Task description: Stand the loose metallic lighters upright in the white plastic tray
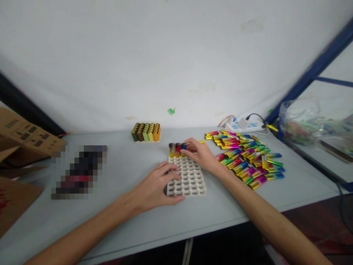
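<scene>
A white tray (190,180) with rows of holes lies on the table in front of me. Three lighters stand in a line at its far end: a yellow lighter (171,151), a red lighter (178,150) and a blue-topped lighter (183,151). My right hand (198,151) pinches the blue-topped one between thumb and fingers, at the tray's far row. Over the tray's left side rests my left hand (162,183), fingers apart and touching the holes, thumb stretched along the near edge. A small dark patch under its palm cannot be made out.
Many shiny multicoloured lighters (245,158) lie heaped to the right. A block of upright lighters (146,132) stands near the wall. A power strip (244,125) sits at the back right. Cardboard boxes (27,132) and a pixelated dark object (81,171) are on the left.
</scene>
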The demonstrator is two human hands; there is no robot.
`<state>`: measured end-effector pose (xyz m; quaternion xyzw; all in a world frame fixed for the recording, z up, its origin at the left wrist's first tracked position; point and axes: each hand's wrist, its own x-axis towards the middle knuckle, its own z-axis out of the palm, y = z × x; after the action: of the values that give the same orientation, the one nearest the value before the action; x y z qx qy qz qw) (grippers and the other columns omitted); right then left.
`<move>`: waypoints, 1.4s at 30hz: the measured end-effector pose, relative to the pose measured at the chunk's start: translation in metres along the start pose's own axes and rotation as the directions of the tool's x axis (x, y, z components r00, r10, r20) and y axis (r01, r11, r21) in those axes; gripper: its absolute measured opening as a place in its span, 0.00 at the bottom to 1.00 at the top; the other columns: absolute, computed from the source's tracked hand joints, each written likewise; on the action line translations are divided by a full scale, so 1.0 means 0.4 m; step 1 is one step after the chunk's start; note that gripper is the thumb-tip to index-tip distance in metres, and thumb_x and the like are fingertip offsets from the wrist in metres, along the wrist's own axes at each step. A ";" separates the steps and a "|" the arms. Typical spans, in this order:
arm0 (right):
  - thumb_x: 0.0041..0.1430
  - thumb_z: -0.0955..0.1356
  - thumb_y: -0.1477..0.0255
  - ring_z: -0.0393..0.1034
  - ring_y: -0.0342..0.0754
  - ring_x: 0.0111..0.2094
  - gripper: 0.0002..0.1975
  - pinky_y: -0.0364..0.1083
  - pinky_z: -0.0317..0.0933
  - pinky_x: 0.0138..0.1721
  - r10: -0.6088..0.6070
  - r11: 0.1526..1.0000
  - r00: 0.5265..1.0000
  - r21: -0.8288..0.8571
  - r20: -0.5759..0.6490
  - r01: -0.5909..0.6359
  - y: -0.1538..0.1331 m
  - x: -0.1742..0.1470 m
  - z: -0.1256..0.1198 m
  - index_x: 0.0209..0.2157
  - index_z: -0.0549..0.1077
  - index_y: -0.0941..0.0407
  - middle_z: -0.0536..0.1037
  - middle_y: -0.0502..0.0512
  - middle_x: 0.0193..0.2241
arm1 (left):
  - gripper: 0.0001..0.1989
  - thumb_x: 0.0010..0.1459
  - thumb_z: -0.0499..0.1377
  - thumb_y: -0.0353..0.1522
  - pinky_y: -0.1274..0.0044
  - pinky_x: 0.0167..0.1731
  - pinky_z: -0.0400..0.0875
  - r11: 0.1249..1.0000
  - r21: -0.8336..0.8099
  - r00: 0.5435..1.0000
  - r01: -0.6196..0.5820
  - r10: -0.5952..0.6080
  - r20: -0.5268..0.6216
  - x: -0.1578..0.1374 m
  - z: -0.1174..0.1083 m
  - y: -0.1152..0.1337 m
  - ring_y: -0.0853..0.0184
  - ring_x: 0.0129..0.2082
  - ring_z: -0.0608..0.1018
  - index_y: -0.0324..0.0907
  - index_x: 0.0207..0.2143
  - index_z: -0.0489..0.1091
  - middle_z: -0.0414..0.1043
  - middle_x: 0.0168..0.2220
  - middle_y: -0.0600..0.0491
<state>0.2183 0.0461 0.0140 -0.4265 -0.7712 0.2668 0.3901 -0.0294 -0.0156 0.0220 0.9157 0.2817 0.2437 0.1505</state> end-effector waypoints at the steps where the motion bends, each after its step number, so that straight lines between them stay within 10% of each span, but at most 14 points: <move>1: 0.69 0.70 0.61 0.82 0.52 0.41 0.12 0.48 0.72 0.43 0.005 1.000 1.000 -0.001 0.010 -0.005 -0.002 0.002 0.001 0.48 0.71 0.51 0.85 0.55 0.40 | 0.18 0.51 0.75 0.40 0.63 0.57 0.74 0.999 -0.027 1.000 0.020 -0.020 -0.008 0.004 -0.005 0.003 0.54 0.53 0.78 0.44 0.42 0.78 0.75 0.52 0.45; 21: 0.69 0.65 0.59 0.65 0.46 0.30 0.18 0.43 0.56 0.31 0.186 0.982 0.944 -0.041 0.273 -0.182 -0.041 0.024 -0.041 0.34 0.77 0.58 0.75 0.50 0.27 | 0.14 0.56 0.69 0.43 0.70 0.48 0.78 0.852 -0.437 0.936 0.287 -0.347 -0.062 0.029 -0.087 0.035 0.58 0.48 0.83 0.44 0.37 0.75 0.83 0.46 0.49; 29: 0.72 0.64 0.62 0.73 0.50 0.34 0.17 0.46 0.65 0.38 0.063 0.991 0.956 -0.127 0.285 -0.028 -0.038 0.019 -0.044 0.37 0.80 0.57 0.82 0.54 0.34 | 0.14 0.55 0.71 0.41 0.68 0.49 0.78 0.981 -0.162 0.989 0.104 -0.119 -0.084 0.023 -0.084 0.038 0.59 0.46 0.83 0.45 0.40 0.75 0.81 0.46 0.49; 33: 0.73 0.64 0.64 0.77 0.55 0.50 0.15 0.52 0.66 0.54 0.031 0.954 0.999 -0.298 0.011 -0.027 -0.023 0.014 -0.118 0.49 0.79 0.55 0.83 0.61 0.49 | 0.15 0.55 0.72 0.41 0.67 0.52 0.79 0.997 -0.071 0.994 0.007 -0.014 -0.107 0.005 -0.050 0.007 0.58 0.48 0.82 0.45 0.41 0.75 0.79 0.49 0.48; 37: 0.71 0.65 0.66 0.79 0.54 0.43 0.14 0.52 0.69 0.48 0.071 0.896 0.972 -0.415 -0.225 -0.162 0.005 -0.002 -0.260 0.46 0.80 0.57 0.85 0.60 0.42 | 0.15 0.56 0.71 0.38 0.65 0.55 0.78 0.999 0.013 0.991 -0.050 0.052 -0.126 -0.010 -0.018 -0.029 0.55 0.53 0.80 0.45 0.43 0.75 0.77 0.51 0.46; 42: 0.66 0.69 0.64 0.79 0.53 0.40 0.11 0.52 0.70 0.45 0.184 0.897 0.983 -0.404 -0.024 -0.178 0.016 -0.055 -0.370 0.42 0.82 0.54 0.85 0.57 0.40 | 0.16 0.56 0.72 0.38 0.63 0.56 0.76 0.992 0.098 0.993 -0.077 0.084 -0.077 -0.017 0.003 -0.044 0.54 0.53 0.78 0.44 0.45 0.76 0.75 0.53 0.45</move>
<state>0.3512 0.0418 0.0827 -0.5657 -0.7695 0.1398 0.2614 -0.0413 -0.0058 0.0113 0.9219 0.2617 0.2727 0.0853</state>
